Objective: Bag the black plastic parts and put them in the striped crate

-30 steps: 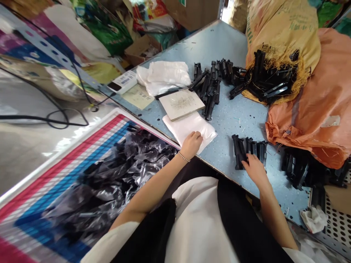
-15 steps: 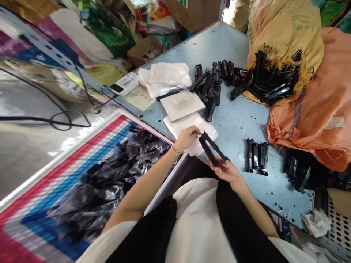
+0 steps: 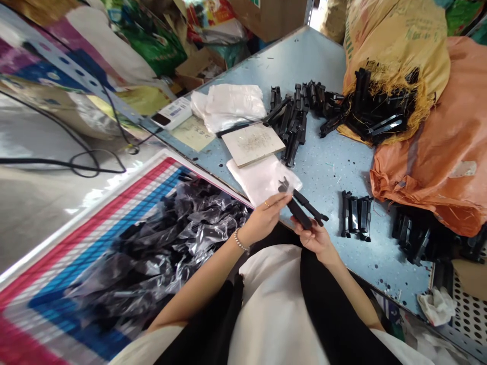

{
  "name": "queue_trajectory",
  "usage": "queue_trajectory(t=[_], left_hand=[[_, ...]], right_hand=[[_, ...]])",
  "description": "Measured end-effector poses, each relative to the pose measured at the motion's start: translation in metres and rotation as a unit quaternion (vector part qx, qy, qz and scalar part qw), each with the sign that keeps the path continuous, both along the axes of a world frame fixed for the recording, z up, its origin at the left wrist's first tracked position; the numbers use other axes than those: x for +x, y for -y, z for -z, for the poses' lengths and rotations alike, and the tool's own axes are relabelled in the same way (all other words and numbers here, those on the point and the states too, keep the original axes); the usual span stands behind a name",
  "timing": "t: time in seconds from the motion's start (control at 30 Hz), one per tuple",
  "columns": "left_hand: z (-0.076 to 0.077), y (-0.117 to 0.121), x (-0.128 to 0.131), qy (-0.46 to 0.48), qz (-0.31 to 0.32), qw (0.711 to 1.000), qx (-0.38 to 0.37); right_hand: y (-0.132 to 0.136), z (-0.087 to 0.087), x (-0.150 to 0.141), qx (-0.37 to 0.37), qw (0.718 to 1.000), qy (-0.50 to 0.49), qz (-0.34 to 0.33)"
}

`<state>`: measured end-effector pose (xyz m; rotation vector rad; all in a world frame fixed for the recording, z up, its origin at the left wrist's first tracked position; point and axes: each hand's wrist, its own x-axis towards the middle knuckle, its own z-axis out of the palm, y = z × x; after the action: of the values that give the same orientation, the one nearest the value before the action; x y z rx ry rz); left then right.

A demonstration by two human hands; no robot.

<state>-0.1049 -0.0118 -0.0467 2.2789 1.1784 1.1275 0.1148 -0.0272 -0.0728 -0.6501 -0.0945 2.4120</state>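
Drop risk at edge of table (image 3: 323, 165)

Gripping black parts (image 3: 300, 216) there with right hand (image 3: 314, 241), near end. Touching far end with left hand (image 3: 265, 221); can't tell if pinching. Could slip from loose right-hand pinch.

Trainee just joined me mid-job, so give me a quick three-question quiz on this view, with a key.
1. Multiple choice: what partly covers the white plastic nearest the hands?
A) an orange sack
B) a pale board
C) a cardboard box

2. True or false: in the picture, the orange sack is to the right of the yellow sack.

3. Fill in: the ____ hand is at the end of the held black pieces nearer the body.

Key:
1. B.
2. True.
3. Right; the right hand is at the nearer end, the left hand at the farther one.
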Motion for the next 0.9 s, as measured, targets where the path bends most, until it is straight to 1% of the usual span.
queue_trajectory(t=[0.1, 0.17, 0.2, 0.27, 0.3, 0.33, 0.37, 0.43, 0.47, 0.5, 0.53, 0.57, 0.6, 0.63, 0.67, 0.7, 0.73, 0.77, 0.8, 0.83, 0.87, 0.9], left_hand=[[0.001, -0.001, -0.004, 0.019, -0.054, 0.998, 0.017], [-0.001, 0.002, -0.002, 0.010, -0.046, 0.998, 0.035], [-0.003, 0.005, 0.001, 0.002, -0.028, 0.999, 0.043], [-0.009, 0.013, 0.007, -0.012, 0.017, 0.999, 0.049], [-0.013, 0.018, 0.010, -0.021, 0.039, 0.998, 0.048], [-0.016, 0.021, 0.012, -0.031, 0.058, 0.997, 0.047], [-0.020, 0.025, 0.015, -0.044, 0.075, 0.995, 0.046], [-0.026, 0.031, 0.016, -0.074, 0.102, 0.991, 0.048], [-0.029, 0.035, 0.015, -0.090, 0.110, 0.989, 0.048], [-0.032, 0.040, 0.011, -0.106, 0.110, 0.987, 0.044], [-0.033, 0.045, 0.004, -0.122, 0.103, 0.987, 0.033], [-0.034, 0.050, -0.006, -0.143, 0.089, 0.986, 0.013], [-0.033, 0.055, -0.019, -0.166, 0.067, 0.984, -0.019], [-0.031, 0.060, -0.035, -0.195, 0.043, 0.978, -0.065], [-0.026, 0.064, -0.051, -0.230, 0.020, 0.966, -0.120], [-0.021, 0.067, -0.068, -0.269, -0.001, 0.946, -0.179], [-0.014, 0.067, -0.083, -0.311, -0.026, 0.920, -0.236], [-0.007, 0.066, -0.095, -0.347, -0.054, 0.893, -0.283], [0.000, 0.064, -0.103, -0.370, -0.082, 0.871, -0.314], [0.005, 0.060, -0.105, -0.375, -0.107, 0.862, -0.325], [0.008, 0.054, -0.102, -0.359, -0.123, 0.870, -0.315], [0.010, 0.046, -0.093, -0.324, -0.130, 0.891, -0.289]], right_hand=[[0.006, -0.005, -0.002, 0.003, 0.999, -0.045, -0.007], [0.005, -0.007, -0.006, 0.015, 0.999, -0.037, -0.018], [0.004, -0.008, -0.009, 0.028, 0.999, -0.015, -0.023], [0.000, -0.010, -0.015, 0.077, 0.994, 0.071, -0.010], [-0.001, -0.012, -0.018, 0.115, 0.984, 0.133, 0.002], [-0.001, -0.016, -0.020, 0.161, 0.965, 0.208, 0.016], [-0.001, -0.019, -0.022, 0.213, 0.932, 0.291, 0.027], [0.003, -0.029, -0.024, 0.322, 0.841, 0.433, 0.025], [0.006, -0.034, -0.023, 0.372, 0.798, 0.475, 0.007], [0.007, -0.040, -0.021, 0.415, 0.766, 0.490, -0.021], [0.009, -0.046, -0.016, 0.450, 0.746, 0.487, -0.057], [0.008, -0.052, -0.009, 0.474, 0.733, 0.480, -0.088], [0.007, -0.057, 0.001, 0.488, 0.716, 0.487, -0.106], [0.004, -0.062, 0.015, 0.493, 0.690, 0.519, -0.109], [0.000, -0.066, 0.030, 0.487, 0.647, 0.578, -0.101], [-0.004, -0.070, 0.047, 0.468, 0.585, 0.655, -0.091], [-0.008, -0.072, 0.064, 0.436, 0.512, 0.735, -0.087], [-0.011, -0.073, 0.079, 0.395, 0.436, 0.802, -0.102], [-0.014, -0.073, 0.093, 0.354, 0.369, 0.849, -0.132], [-0.016, -0.073, 0.102, 0.319, 0.316, 0.877, -0.172], [-0.017, -0.073, 0.108, 0.294, 0.278, 0.889, -0.212], [-0.017, -0.072, 0.111, 0.281, 0.255, 0.892, -0.246]])
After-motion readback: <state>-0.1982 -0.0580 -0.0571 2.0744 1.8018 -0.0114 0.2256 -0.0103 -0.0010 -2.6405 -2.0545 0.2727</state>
